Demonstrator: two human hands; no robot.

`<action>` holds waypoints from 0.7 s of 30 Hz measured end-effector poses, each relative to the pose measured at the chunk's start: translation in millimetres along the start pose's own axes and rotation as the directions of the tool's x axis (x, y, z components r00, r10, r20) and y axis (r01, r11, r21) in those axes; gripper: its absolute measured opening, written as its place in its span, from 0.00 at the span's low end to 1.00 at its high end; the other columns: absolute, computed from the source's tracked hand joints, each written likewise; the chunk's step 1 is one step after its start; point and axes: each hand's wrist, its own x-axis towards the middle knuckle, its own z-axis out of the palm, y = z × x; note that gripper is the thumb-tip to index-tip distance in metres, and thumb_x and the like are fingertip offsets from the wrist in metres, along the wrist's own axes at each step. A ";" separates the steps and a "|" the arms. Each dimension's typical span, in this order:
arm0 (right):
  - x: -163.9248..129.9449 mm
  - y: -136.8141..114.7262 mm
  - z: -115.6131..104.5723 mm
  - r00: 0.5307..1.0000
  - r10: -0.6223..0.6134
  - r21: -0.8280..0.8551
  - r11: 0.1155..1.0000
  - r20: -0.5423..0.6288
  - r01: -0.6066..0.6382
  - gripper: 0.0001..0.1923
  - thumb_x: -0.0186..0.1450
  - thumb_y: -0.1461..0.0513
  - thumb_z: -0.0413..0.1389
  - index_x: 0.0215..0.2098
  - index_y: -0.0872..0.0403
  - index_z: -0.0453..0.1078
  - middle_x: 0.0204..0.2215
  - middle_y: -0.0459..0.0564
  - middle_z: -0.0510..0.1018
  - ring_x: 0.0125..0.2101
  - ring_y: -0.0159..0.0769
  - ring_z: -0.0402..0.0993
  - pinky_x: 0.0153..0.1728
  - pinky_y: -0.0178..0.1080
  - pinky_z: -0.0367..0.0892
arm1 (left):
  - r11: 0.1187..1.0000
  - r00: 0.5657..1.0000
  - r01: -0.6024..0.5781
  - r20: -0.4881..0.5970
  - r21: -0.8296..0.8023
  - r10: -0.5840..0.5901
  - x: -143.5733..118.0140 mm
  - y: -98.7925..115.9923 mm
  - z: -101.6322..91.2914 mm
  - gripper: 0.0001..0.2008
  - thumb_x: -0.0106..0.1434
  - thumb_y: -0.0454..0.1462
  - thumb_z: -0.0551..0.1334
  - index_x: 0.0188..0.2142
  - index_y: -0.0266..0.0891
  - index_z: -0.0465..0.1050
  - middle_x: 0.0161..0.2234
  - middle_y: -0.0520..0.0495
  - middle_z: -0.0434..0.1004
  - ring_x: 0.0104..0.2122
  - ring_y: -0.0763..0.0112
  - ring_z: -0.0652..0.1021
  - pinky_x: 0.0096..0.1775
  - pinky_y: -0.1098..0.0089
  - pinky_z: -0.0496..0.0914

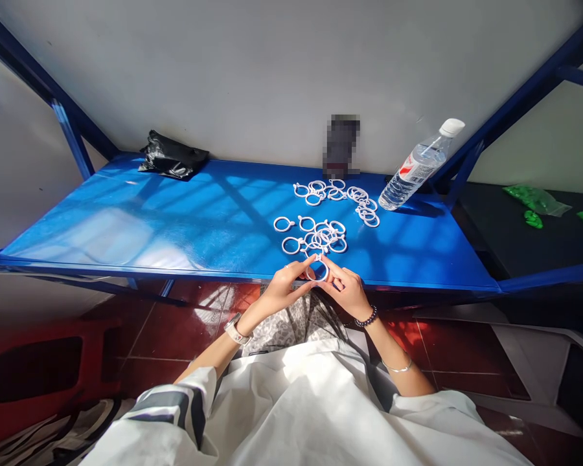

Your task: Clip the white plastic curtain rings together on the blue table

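Observation:
At the front edge of the blue table, my left hand point(289, 281) and my right hand point(344, 281) hold one white plastic ring point(326, 272) between them. It looks like a curtain ring with a small eyelet on top. Fingertips of both hands meet at the eyelet, and the thumbs come together at the bottom of the ring. Just beyond my fingers lies a loose pile of similar white rings point(339, 246), several of them overlapping. A second group of white rings point(337, 194) rests farther back, near the bottle.
A clear water bottle point(415, 169) with a white cap stands at the right of the blue table point(214, 226). At the back left is a black plastic bag point(172, 155). A blurred dark object point(341, 145) leans against the wall. Blue metal bars frame both sides.

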 end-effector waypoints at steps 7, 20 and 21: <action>-0.5 -0.7 -1.3 0.998 0.065 0.071 0.995 0.023 -0.067 0.30 0.66 0.48 0.53 0.61 0.53 0.64 0.18 0.41 0.69 0.20 0.28 0.59 0.25 0.31 0.60 | 1.000 1.000 0.011 0.008 -0.002 -0.011 0.0 2.2 -1.6 0.29 0.67 0.40 0.58 0.66 0.45 0.52 0.38 0.47 0.76 0.36 0.71 0.75 0.41 0.69 0.71; -2.7 4.1 5.3 0.999 -0.030 -0.111 0.993 -0.032 0.026 0.29 0.69 0.48 0.49 0.62 0.55 0.64 0.17 0.44 0.72 0.21 0.30 0.66 0.29 0.31 0.62 | 0.999 1.000 -0.020 0.011 0.046 0.020 0.8 1.3 -0.6 0.29 0.68 0.41 0.56 0.66 0.45 0.50 0.38 0.47 0.76 0.36 0.70 0.75 0.41 0.68 0.71; -2.8 4.6 5.5 0.999 -0.032 -0.117 0.993 -0.026 0.029 0.29 0.69 0.48 0.50 0.62 0.55 0.63 0.17 0.44 0.72 0.22 0.30 0.67 0.29 0.31 0.62 | 0.999 1.000 -0.014 0.016 0.049 0.013 0.6 1.3 -0.6 0.29 0.69 0.41 0.56 0.66 0.45 0.50 0.38 0.47 0.76 0.37 0.69 0.76 0.42 0.68 0.71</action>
